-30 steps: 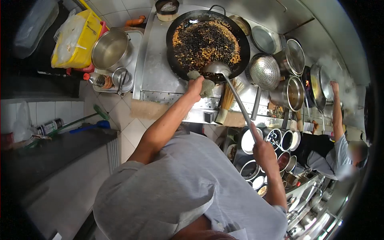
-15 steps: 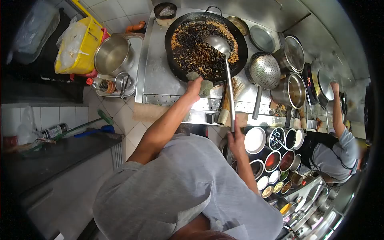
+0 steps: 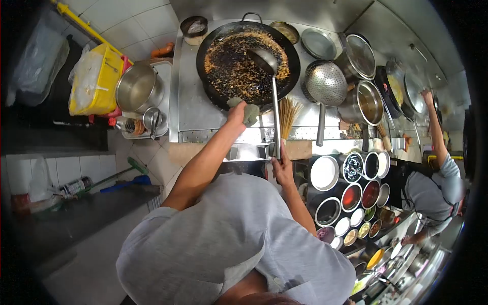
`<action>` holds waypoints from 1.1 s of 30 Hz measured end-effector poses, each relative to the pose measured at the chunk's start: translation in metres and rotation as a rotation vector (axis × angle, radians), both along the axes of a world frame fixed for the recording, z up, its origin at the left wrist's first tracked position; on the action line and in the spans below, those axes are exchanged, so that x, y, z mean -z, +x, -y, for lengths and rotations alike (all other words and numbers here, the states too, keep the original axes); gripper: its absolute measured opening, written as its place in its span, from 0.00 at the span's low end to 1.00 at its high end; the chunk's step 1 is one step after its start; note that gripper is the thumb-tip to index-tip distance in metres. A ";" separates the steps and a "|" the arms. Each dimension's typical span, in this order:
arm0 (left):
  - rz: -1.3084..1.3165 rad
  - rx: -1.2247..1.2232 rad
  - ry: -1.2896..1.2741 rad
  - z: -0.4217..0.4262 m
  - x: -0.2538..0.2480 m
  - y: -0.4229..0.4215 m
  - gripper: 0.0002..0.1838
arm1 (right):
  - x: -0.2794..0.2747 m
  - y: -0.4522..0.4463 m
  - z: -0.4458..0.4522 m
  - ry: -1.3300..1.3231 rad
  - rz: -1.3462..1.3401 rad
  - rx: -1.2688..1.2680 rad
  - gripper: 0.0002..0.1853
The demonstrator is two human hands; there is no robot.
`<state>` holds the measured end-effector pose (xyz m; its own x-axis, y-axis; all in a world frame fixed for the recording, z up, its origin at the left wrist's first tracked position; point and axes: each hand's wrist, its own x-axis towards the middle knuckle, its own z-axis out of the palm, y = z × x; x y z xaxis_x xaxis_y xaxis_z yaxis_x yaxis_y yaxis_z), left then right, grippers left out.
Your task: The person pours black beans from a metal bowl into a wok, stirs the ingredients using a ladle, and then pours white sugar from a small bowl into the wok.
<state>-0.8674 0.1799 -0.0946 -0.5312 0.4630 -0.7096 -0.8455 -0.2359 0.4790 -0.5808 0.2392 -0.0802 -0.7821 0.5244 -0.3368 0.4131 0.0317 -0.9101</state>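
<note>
A large black wok (image 3: pixel 294 71) sits on the steel stove, holding a dark, oily mixture (image 3: pixel 229 68) flecked with orange-brown bits. My left hand (image 3: pixel 236 113) is closed around a grey-green cloth (image 3: pixel 250 115) at the wok's near rim; whatever part of the wok lies under the cloth is hidden. Low on its long steel handle, my right hand (image 3: pixel 283 169) grips a ladle (image 3: pixel 275 96). The ladle's bowl rests in the mixture, right of the wok's middle. Beside the handle stands a bamboo brush (image 3: pixel 288 114), apart from my fingers.
Right of the wok are a perforated strainer (image 3: pixel 325 84) and a steel pot (image 3: pixel 369 103). Several seasoning containers (image 3: pixel 324 173) line the lower right. A co-worker (image 3: pixel 432 190) reaches toward pans at far right. Leftward stand a metal pot (image 3: pixel 138 87) and a yellow basket (image 3: pixel 109 84).
The ladle's bowl has turned and looks darker now. The mixture is more spread, with more orange bits showing. The whole view has shifted slightly, and a second hand of the co-worker shows.
</note>
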 end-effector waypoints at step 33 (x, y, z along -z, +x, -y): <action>0.000 0.118 -0.048 0.015 0.003 -0.007 0.17 | -0.197 0.131 -0.348 -0.655 0.100 0.654 0.05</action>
